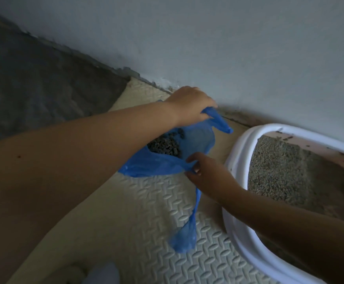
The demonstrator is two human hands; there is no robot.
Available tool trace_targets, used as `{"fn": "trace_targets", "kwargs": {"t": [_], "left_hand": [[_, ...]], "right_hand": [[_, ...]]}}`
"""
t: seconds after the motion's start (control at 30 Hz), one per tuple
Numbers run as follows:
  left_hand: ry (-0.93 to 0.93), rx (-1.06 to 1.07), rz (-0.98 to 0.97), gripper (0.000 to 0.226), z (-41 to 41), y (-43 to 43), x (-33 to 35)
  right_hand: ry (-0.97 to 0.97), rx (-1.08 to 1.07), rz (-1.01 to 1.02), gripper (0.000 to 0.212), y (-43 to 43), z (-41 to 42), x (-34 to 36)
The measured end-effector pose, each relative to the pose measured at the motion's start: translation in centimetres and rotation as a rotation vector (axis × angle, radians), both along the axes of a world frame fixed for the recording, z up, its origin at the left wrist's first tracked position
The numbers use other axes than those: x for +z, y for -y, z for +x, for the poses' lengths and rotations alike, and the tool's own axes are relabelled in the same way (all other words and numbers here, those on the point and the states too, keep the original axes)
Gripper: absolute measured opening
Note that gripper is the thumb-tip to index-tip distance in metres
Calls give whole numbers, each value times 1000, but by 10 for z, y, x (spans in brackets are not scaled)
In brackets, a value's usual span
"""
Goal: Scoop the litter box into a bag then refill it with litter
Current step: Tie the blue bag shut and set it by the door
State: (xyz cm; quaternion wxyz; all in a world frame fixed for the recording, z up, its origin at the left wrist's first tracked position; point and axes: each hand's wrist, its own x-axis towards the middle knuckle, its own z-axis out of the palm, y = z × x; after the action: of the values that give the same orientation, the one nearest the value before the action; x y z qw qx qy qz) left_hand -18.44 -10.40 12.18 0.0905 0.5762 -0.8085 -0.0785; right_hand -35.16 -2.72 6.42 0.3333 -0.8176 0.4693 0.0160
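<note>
The left hand (189, 103) grips the far edge of the bag (150, 167) and the right hand (206, 175) pinches its near edge. Between the two grips the bag lies open, clumps (165, 145) inside. Under both grips lies the mat (146, 203). Right of them sits the box (238, 152), with litter (290, 173) in it. Behind the left grip stands the wall (208, 48).

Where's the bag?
In the head view, the blue bag is held between the left hand and right hand, over the mat, left of the litter box.
</note>
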Motion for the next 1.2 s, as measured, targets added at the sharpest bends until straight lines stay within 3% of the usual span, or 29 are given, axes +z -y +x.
{"fn": "trace_targets", "kwargs": {"t": [0.07,0.13,0.4,0.6,0.9,1.07,1.2], "left_hand": [[-102,42,18,14,4,-2,4],[-200,117,40,14,13,-4,12],[-631,498,12,20,82,-29,54],[-850,679,-154,20,121,-61,93],[-943,706,-230,15,140,-94,109],[-915,685,-217,11,132,-103,98],[-928,644,-268,22,130,-105,98]], "right_hand": [[58,-59,-66,15,8,1,6],[99,-96,-114,7,19,3,19],[161,-91,-200,14,39,19,70],[261,-68,-267,16,49,48,111],[338,-4,-486,17,59,90,158],[379,-78,-485,19,61,97,146],[484,-178,-455,19,61,99,143]]}}
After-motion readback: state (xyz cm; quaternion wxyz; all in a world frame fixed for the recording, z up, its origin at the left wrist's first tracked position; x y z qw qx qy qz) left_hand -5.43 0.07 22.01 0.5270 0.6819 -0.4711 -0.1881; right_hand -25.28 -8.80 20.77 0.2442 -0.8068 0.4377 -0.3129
